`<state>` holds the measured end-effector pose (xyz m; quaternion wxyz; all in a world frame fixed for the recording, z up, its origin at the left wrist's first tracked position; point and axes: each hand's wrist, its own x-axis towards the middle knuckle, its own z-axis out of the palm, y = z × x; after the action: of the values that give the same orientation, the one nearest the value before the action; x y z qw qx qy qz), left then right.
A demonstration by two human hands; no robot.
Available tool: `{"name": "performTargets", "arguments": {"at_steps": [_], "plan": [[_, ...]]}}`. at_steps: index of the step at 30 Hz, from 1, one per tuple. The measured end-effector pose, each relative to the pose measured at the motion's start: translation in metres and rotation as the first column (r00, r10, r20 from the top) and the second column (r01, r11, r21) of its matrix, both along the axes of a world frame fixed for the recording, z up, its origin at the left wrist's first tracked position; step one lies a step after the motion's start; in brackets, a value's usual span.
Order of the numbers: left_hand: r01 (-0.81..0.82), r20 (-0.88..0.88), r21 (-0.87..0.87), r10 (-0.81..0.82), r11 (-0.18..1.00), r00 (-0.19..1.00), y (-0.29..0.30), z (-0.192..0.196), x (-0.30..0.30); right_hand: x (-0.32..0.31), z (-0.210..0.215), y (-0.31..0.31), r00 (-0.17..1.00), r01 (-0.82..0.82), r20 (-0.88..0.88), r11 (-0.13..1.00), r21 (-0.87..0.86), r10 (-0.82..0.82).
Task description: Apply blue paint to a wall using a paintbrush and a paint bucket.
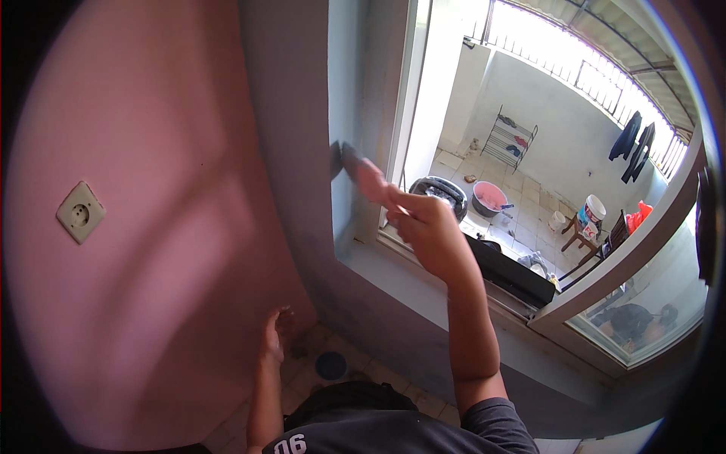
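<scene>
Raised in front of the window frame, my right hand [427, 223] is closed round the handle of a paintbrush [369, 180]. The brush is smeared by motion, with a pinkish middle and a dark grey tip. Its tip is at the blue-grey side wall [346, 98] of the window recess, where a dark shadow meets it. My left hand [279, 333] hangs low beside the pink wall [151, 303], holding nothing, its fingers loosely apart. Down on the tiled floor, between my arms, is a small round dark-blue container [330, 366]; its contents are too dim to make out.
A wall socket [81, 213] sits on the pink wall. The window sill [401, 284] runs below my right forearm. Through the opening are a black helmet-like object [440, 193], a tub with pink inside [490, 198], a shoe rack [510, 140], a wooden stool [581, 234] and hanging dark clothes [634, 147].
</scene>
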<state>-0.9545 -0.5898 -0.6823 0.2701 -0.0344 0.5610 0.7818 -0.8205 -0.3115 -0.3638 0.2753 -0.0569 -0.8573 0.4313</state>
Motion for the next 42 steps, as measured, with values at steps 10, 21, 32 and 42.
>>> {"name": "performTargets", "arguments": {"at_steps": [10, 21, 32, 42], "plan": [[0.007, -0.045, -0.021, -0.008, 1.0, 0.999, -0.002, 0.016, 0.008, 0.011, 0.005, 0.0, 0.976, -0.146, 0.172, 0.987, 0.069, 0.132], [0.002, -0.099, 0.003, -0.002, 1.0, 0.995, -0.004, 0.011, -0.001, 0.0, 0.002, 0.016, 0.927, -0.025, 0.375, 0.997, 0.067, -0.002], [0.013, -0.058, 0.036, -0.011, 0.999, 0.998, -0.001, 0.01, -0.002, -0.012, -0.009, 0.027, 0.957, -0.064, 0.286, 0.998, 0.022, 0.055], [0.003, -0.074, -0.029, -0.005, 1.0, 0.997, 0.0, 0.002, -0.006, -0.01, -0.006, 0.025, 0.979, -0.017, 0.204, 1.0, -0.005, 0.018]]}}
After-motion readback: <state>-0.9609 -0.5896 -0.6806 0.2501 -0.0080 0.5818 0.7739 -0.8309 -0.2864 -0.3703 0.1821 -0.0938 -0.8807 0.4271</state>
